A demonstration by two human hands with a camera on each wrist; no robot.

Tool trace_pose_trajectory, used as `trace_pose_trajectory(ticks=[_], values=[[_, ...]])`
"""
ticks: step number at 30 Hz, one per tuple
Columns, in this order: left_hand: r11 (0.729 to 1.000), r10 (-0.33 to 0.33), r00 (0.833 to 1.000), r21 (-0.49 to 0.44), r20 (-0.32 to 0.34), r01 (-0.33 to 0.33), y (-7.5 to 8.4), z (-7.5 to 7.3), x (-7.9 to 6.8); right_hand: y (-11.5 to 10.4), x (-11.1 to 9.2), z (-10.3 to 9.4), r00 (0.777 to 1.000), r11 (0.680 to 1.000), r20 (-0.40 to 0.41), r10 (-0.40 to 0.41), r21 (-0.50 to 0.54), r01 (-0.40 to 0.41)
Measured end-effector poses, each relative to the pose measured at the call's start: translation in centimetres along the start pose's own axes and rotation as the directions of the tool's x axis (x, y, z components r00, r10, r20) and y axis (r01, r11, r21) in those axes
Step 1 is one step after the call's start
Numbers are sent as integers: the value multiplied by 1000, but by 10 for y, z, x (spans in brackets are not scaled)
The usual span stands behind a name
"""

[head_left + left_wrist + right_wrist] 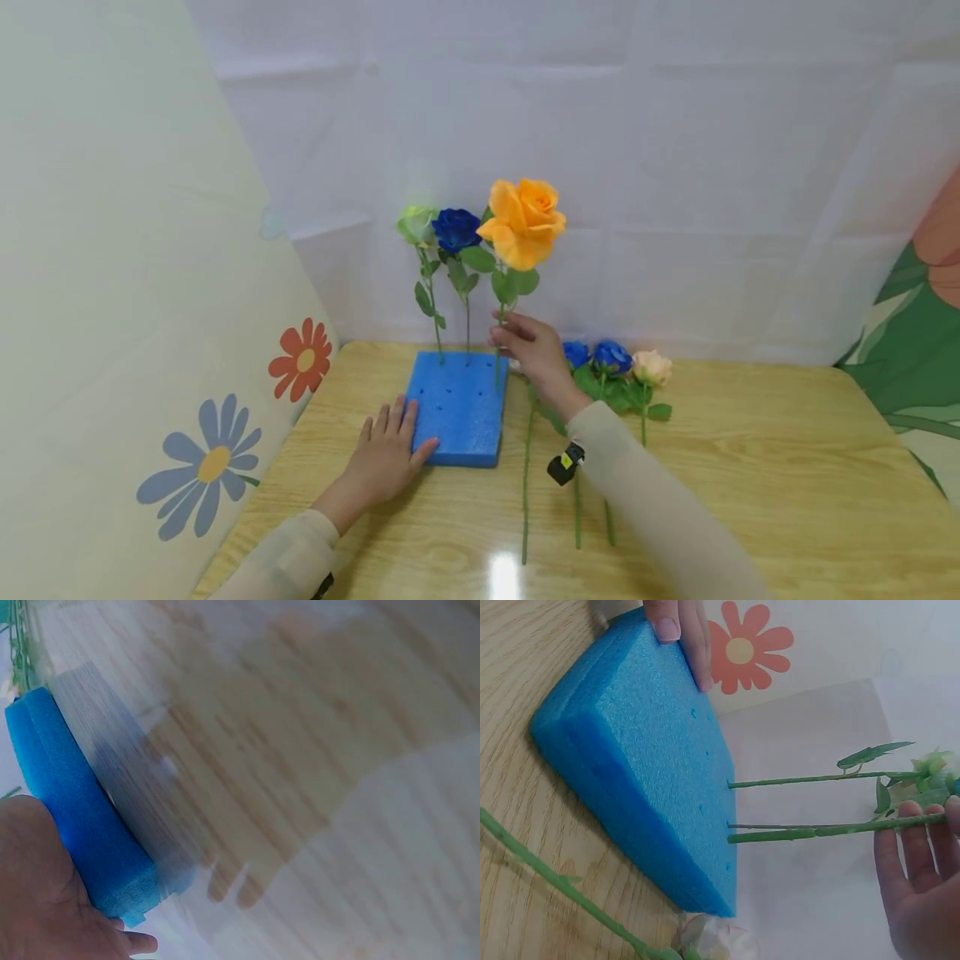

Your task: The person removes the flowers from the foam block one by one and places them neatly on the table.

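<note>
Backdrop (712,167); orange rose (522,223) (in right hand (538,352))

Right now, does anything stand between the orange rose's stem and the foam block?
Nothing visible does: the right hand holds the orange rose at the foam block, while the left hand rests along the block's left edge.

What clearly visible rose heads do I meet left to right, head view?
Pale green-white rose → upright dark blue rose → large orange rose → first lying blue rose → second lying blue rose → pale peach rose.
</note>
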State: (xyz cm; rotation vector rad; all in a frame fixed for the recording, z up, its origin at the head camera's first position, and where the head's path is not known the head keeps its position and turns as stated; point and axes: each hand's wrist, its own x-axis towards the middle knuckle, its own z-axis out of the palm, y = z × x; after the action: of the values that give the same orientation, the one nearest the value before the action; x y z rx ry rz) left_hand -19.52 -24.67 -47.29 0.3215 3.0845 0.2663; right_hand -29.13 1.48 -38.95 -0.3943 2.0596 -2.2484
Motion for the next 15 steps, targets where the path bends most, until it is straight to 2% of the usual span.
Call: trace_pose_trajectory(ticks=[7, 15], values=[[1000, 4, 1000, -20, 2, -4, 0, 0, 0, -2, -9, -13, 1000, 999, 5, -3, -38, 4], [1000, 3, 1000, -30, 6, -2, -1, 1, 0, -4, -21, -29, 999, 999, 30, 40, -7, -40]])
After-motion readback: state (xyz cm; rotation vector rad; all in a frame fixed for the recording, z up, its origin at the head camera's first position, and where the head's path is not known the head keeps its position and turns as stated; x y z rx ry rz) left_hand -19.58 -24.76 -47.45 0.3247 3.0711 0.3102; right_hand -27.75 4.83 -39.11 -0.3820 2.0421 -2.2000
